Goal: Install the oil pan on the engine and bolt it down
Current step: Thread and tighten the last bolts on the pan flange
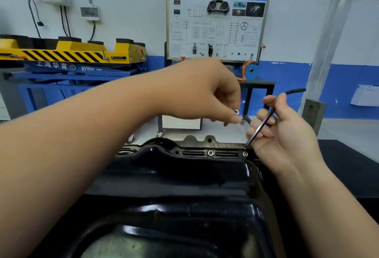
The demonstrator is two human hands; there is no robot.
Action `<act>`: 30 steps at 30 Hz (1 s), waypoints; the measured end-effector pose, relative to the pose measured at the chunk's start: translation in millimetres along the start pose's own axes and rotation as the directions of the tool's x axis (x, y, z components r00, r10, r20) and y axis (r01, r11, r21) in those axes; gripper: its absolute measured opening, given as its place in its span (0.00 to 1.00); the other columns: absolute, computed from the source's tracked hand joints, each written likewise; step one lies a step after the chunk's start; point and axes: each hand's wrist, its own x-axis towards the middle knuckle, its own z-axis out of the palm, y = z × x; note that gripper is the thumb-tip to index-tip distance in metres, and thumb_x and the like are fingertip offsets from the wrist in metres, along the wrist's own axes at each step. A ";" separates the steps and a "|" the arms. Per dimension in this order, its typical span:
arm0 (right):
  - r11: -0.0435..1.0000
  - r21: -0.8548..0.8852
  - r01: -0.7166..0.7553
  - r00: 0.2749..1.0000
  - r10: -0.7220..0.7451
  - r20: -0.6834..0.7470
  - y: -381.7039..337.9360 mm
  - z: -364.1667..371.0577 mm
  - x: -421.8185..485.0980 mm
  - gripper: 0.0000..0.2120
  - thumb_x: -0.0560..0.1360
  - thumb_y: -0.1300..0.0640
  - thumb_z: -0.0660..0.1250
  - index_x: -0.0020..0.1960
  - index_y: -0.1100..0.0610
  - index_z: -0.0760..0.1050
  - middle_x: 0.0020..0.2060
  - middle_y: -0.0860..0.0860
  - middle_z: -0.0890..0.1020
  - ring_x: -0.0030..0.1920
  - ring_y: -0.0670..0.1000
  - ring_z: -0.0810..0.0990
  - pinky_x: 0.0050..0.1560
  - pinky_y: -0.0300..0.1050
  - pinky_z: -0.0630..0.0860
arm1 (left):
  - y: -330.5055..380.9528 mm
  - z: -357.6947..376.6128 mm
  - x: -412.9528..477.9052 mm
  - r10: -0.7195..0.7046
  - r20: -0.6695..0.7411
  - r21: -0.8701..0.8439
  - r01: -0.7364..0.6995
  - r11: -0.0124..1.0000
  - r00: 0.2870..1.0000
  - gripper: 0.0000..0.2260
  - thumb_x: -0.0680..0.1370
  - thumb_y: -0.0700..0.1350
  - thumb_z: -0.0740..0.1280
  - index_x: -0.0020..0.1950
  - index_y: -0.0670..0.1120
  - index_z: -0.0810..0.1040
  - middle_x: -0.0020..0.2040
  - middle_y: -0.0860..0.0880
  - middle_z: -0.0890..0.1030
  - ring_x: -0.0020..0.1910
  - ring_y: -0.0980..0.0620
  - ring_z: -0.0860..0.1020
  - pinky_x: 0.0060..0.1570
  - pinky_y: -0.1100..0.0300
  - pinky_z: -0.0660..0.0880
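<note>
Against a workshop wall (133,1), the oil pan (184,186) is seated on the engine (192,139), two fitted bolts (210,153) in its far flange. A loose bolt (236,111) is pinched by the left hand (201,91), a hex key (270,114) gripped by the right hand (287,132). Straight threading into the empty hole (176,152) seems called for next.

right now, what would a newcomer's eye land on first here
Two hands meet mid-frame above the far flange of a glossy black oil pan that fills the foreground: the left hand pinches a small silvery bolt, the right hand grips a thin L-shaped key aimed down at the flange's right corner. Behind, a yellow lift with black hazard stripes stands at left, a wiring-diagram board at centre.
</note>
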 end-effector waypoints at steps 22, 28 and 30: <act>0.929 -0.297 0.219 0.963 -0.156 0.220 6.2 5.2 -13.2 0.13 0.71 0.48 0.62 0.34 0.54 0.78 0.26 0.49 0.73 0.19 0.43 0.56 0.19 0.33 0.56 | -50.0 6.8 -9.2 -0.353 0.396 0.143 0.323 0.936 0.848 0.04 0.69 0.44 0.75 0.41 0.52 0.84 0.35 0.54 0.84 0.31 0.58 0.79 0.33 0.72 0.71; 0.929 -0.306 0.208 0.961 -0.136 0.243 5.2 5.1 -14.3 0.13 0.71 0.47 0.62 0.34 0.53 0.79 0.26 0.49 0.73 0.19 0.43 0.57 0.19 0.33 0.56 | -47.5 7.7 -8.4 -0.371 0.386 0.231 0.301 0.925 0.845 0.04 0.68 0.46 0.76 0.40 0.53 0.83 0.38 0.52 0.84 0.36 0.57 0.81 0.36 0.70 0.72; 0.925 -0.313 0.217 0.952 -0.129 0.279 5.0 4.6 -14.2 0.12 0.71 0.47 0.62 0.35 0.52 0.80 0.26 0.49 0.73 0.19 0.43 0.57 0.19 0.34 0.56 | -47.4 8.0 -9.2 -0.374 0.401 0.242 0.297 0.924 0.836 0.04 0.68 0.45 0.76 0.38 0.53 0.83 0.38 0.51 0.84 0.36 0.57 0.80 0.37 0.69 0.72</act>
